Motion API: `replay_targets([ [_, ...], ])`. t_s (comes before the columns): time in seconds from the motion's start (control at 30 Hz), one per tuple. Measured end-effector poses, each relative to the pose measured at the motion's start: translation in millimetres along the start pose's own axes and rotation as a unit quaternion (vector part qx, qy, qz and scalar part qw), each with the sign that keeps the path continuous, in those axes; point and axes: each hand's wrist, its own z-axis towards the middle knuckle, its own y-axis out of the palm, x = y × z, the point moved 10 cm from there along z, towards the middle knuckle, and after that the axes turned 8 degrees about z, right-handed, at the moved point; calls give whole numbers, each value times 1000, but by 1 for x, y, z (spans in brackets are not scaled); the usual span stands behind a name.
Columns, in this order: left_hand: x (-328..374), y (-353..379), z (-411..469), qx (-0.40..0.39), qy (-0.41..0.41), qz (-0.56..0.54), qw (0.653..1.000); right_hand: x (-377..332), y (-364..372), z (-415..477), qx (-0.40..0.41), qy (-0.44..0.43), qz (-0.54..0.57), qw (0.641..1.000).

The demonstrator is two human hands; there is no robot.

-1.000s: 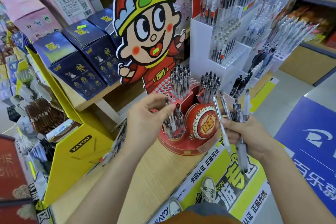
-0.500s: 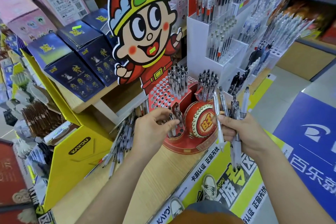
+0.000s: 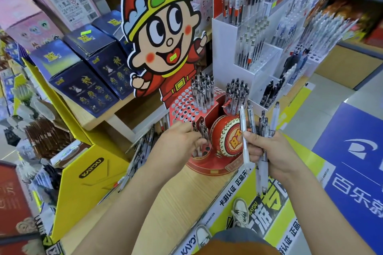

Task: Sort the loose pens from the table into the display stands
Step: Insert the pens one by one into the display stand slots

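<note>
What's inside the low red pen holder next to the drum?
A few dark-capped pens stand in the low red holder, and some empty holes show beside them. The left hand covers part of it, so whatever is there cannot be seen.

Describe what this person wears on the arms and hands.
The left forearm and right forearm are bare to the frame edge, with no sleeves or cuffs in view. The left hand and right hand wear no gloves; no watch, ring or bracelet shows.
</note>
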Motion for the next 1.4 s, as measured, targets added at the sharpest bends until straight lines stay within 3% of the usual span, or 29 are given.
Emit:
replay_targets([
  [0.1, -1, 3, -1, -17, 2, 10, 1000, 6, 2, -1, 19, 11, 30, 999],
  [0.2, -12, -3, -2, 13, -66, -3, 998, 11, 4, -2, 37, 17, 58, 998],
  [0.37, -5, -1, -6, 41, -88, 35, 995, 10, 20, -3, 2, 26, 67, 997],
  [0.47, -7, 0, -3, 8, -88, 57, 994, 8, 27, -3, -30, 26, 45, 998],
  [0.57, -17, -14, -1, 6, -146, -68, 987, 6, 36, -7, -56, 20, -20, 998],
  [0.67, -19, -41, 10, 70, -191, -251, 946, 8, 41, -11, -69, 34, -91, 993],
  [0.8, 4, -35, 34, -40, -131, -349, 927, 8, 55, -18, -141, 43, -146, 978],
  [0.9, 5, -31, 36, -73, -140, -392, 906, 8, 56, -20, -158, 45, -167, 972],
  [1.0, 1, -44, 36, -32, -160, -419, 893, 5, 59, -22, -171, 50, -178, 968],
  [1.13, -31, -95, 33, 125, -215, -410, 878, 11, 42, -25, -178, 94, -251, 947],
  [1.23, -38, -128, 27, 175, -176, -339, 907, 7, 8, -19, -102, 93, -238, 961],
  [1.4, -24, -98, 13, 118, -147, -213, 959, -13, -18, -7, -6, 37, -144, 989],
])
